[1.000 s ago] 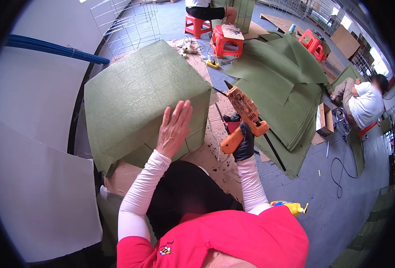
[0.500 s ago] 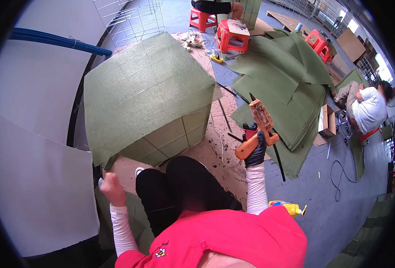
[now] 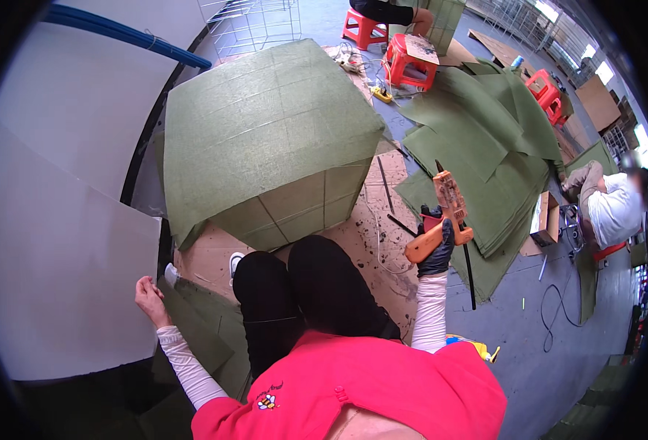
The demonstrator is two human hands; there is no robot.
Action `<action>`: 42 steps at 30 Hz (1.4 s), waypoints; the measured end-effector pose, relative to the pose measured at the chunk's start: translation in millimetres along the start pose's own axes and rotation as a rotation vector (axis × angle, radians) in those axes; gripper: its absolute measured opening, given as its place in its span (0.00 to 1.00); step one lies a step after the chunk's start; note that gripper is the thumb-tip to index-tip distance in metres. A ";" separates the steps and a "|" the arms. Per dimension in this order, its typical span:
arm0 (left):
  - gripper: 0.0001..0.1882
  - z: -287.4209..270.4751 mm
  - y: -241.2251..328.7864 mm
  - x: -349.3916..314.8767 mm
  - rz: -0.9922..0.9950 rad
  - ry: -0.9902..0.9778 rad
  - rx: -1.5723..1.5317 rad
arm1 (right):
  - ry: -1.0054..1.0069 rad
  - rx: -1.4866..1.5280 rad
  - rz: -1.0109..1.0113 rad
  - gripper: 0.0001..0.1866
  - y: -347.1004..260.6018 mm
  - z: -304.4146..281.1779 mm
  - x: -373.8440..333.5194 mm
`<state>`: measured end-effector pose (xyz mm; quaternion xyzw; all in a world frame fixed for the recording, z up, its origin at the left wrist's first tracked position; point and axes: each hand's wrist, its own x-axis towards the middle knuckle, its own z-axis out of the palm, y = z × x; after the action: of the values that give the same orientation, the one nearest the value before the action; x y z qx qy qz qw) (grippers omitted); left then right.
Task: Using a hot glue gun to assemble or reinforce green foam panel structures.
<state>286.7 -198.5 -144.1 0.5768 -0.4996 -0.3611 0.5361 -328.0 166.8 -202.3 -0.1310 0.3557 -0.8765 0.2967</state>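
My right hand [image 3: 437, 253], in a black glove, grips an orange glue gun [image 3: 452, 202] by its handle, with the dark nozzle pointing up and away. A black glue stick [image 3: 470, 275] hangs down behind the gun. My bare left hand [image 3: 150, 299] is loosely closed at the left, beside a white panel [image 3: 67, 249]; nothing shows between its fingers. In front of my knees stands a big box-shaped wire frame covered with green sheet [image 3: 272, 121]. Its near side shows the wire grid through the green covering. Neither hand touches it.
Stacked green sheets [image 3: 485, 154] lie at right, beside black sticks [image 3: 385, 183] on stained cardboard [image 3: 368, 249]. Red stools [image 3: 412, 62] stand farther back. A person in white [image 3: 610, 205] sits at far right near a cardboard box [image 3: 545, 218]. More green sheets [image 3: 210, 330] lie at lower left.
My left hand has moved left and its fist has loosened. The glue gun stays in my right hand. The whole view has shifted, so the covered box sits farther right.
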 end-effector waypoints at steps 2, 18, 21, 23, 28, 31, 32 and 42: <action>0.18 2.8 9.0 -0.4 -0.063 -0.014 0.021 | 0.037 -0.136 -0.079 0.26 -3.1 1.1 1.7; 0.15 19.0 111.9 -27.8 0.205 -0.003 0.949 | 0.263 -0.003 0.059 0.21 -8.9 51.4 -17.5; 0.11 63.1 169.5 -56.3 0.589 0.039 0.989 | 0.305 0.004 0.038 0.20 -0.2 51.9 -15.4; 0.24 103.5 197.4 -76.6 1.038 0.043 0.842 | 0.341 0.006 0.027 0.20 2.6 57.1 -16.4; 0.53 202.2 234.7 -118.1 1.202 -0.359 0.723 | 0.283 -0.088 -0.026 0.20 2.9 62.3 -25.8; 0.49 250.6 244.3 -125.8 1.228 -0.529 0.766 | 0.262 -0.002 0.036 0.20 4.8 54.7 -26.4; 0.48 262.1 246.8 -124.8 1.251 -0.552 0.753 | 0.264 -0.069 0.039 0.20 6.3 52.3 -25.9; 0.12 298.8 276.3 -117.6 1.098 -0.803 0.565 | 0.143 -0.164 0.081 0.19 -6.4 66.5 -36.2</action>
<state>-78.3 -141.8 63.3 0.1829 -0.9482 -0.0818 0.2464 -272.8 156.4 -151.1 -0.0772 0.4517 -0.8387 0.2941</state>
